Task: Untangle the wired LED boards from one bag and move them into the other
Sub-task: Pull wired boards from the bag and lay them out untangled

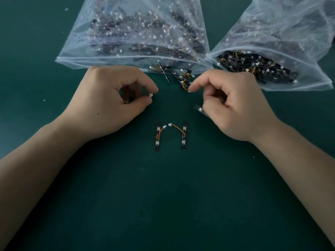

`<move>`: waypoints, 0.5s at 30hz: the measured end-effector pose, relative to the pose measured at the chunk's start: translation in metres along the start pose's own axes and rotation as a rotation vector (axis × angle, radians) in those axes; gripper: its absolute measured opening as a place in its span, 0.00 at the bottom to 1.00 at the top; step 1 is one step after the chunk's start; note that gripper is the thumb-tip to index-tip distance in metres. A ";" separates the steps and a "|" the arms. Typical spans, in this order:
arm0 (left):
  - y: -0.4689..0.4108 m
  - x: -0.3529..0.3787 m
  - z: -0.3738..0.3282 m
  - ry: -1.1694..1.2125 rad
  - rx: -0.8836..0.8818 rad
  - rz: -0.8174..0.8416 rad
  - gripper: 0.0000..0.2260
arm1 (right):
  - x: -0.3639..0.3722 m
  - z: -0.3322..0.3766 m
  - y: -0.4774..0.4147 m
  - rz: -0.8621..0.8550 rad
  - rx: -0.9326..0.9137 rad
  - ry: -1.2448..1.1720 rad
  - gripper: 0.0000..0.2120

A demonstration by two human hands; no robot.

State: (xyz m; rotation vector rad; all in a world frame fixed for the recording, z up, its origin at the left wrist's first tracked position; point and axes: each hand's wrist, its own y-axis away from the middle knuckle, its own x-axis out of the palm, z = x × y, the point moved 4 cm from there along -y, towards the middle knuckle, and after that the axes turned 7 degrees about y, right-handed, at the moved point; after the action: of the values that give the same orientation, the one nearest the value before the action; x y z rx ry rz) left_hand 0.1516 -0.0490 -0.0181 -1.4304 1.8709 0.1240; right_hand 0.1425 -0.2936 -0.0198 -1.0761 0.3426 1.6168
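Reaching in on both forearms over the near edge of the table (163, 205), and working just beyond two freed LED boards (157, 137) lying flat side by side between the wrists, apart, with plugs nearly meeting but unjoined. Pinching a white connector (150, 95) in the left grip (112, 98), thumb to forefinger, remaining fingers curling over something dark, too shadowed to name. Pinching a second connector (189, 91) in the right grip (233, 105), at the edge of a tangled clump (178, 77) spilling from the mouth of the left bag (101, 59); also covering a blurred board (200, 109), gripped or merely underneath, not possible to tell. Judging the left bag as the source, looking packed, with much remaining; judging the right bag (299, 19) as the destination, already holding a heap (257, 67). Reckoning the two flat boards as untangled but not yet bagged.
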 end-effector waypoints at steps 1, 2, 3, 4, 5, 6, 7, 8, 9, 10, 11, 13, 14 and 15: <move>0.000 0.000 0.000 -0.001 0.017 0.015 0.08 | 0.000 -0.001 0.000 0.004 0.009 -0.003 0.15; 0.000 0.000 -0.001 -0.012 0.045 0.033 0.08 | 0.000 -0.001 0.000 0.008 0.015 -0.004 0.14; 0.000 0.001 -0.003 -0.027 0.083 0.059 0.08 | 0.000 -0.001 0.001 0.012 0.019 -0.005 0.14; 0.000 0.002 -0.005 -0.039 0.121 0.091 0.09 | 0.000 -0.001 0.001 0.014 0.023 -0.008 0.14; 0.001 0.004 -0.006 -0.049 0.151 0.126 0.09 | 0.000 -0.001 0.001 0.012 0.028 -0.014 0.13; 0.001 0.006 -0.007 -0.060 0.170 0.157 0.10 | 0.000 -0.002 0.001 0.004 0.033 -0.024 0.13; 0.002 0.007 -0.008 -0.070 0.178 0.175 0.10 | 0.000 -0.002 0.001 -0.012 0.038 -0.032 0.12; 0.002 0.008 -0.007 -0.075 0.176 0.177 0.10 | -0.001 -0.002 0.001 -0.036 0.042 -0.038 0.12; 0.003 0.007 -0.007 -0.076 0.168 0.165 0.09 | -0.002 -0.002 0.001 -0.069 0.044 -0.034 0.11; 0.002 0.006 -0.006 -0.078 0.157 0.143 0.09 | -0.003 -0.002 0.000 -0.107 0.045 -0.021 0.11; 0.002 0.004 -0.004 -0.085 0.145 0.115 0.08 | -0.004 -0.001 -0.001 -0.143 0.045 -0.003 0.11; 0.000 0.002 -0.002 -0.110 0.120 0.063 0.07 | -0.005 -0.001 -0.001 -0.177 0.049 0.016 0.12; 0.000 0.001 -0.001 -0.128 0.105 0.048 0.07 | -0.004 -0.002 -0.002 -0.175 0.056 0.018 0.12; -0.001 0.002 0.000 -0.145 0.086 0.039 0.07 | -0.003 -0.003 -0.002 -0.164 0.065 0.019 0.13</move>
State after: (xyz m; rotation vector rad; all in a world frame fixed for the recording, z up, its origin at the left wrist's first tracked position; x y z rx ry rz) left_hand 0.1521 -0.0504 -0.0188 -1.2923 1.7652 0.1603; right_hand 0.1461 -0.2973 -0.0183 -1.0433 0.3095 1.4417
